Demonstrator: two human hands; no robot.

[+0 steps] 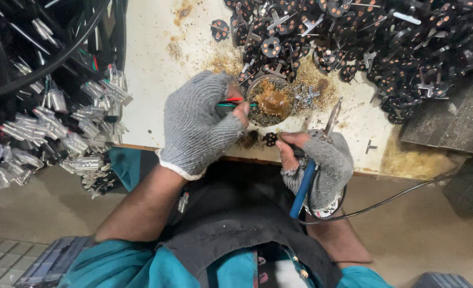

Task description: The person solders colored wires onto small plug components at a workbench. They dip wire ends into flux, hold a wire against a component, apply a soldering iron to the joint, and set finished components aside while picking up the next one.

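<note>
The person's left hand (pixel 199 125), in a grey knitted fingerless glove, is closed around a thin bundle of red and green insulated wires (pixel 230 102). The bare fingertips pinch the wires and hold their ends over the rim of a small round metal tin of brown, crusted paste (pixel 271 100), which sits on the stained white worktop (pixel 151 64) just ahead of the hand.

The right hand (pixel 316 160), in a matching grey glove, is clamped on a soldering iron with a blue handle (pixel 303 186). The iron's metal shaft (pixel 332 117) rises past the fingers and points up toward the tin's right side; its tip stands near the tin, but whether it touches anything cannot be told. A black cord (pixel 396 197) runs from the handle's lower end off to the right. Between the thumb and the table edge lies a small black round plug insert with copper-coloured dots (pixel 269 138), just beside the right thumb.

The two hands are close together but apart, with the tin between and above them.

A large heap of similar black round inserts with metal prongs (pixel 386 42) covers the upper right of the worktop. To the left, a mass of black cables with silvery wrapped ends (pixel 55 117) hangs beside the table. The person wears a teal garment (pixel 135 266) and a dark apron (pixel 231 213).
</note>
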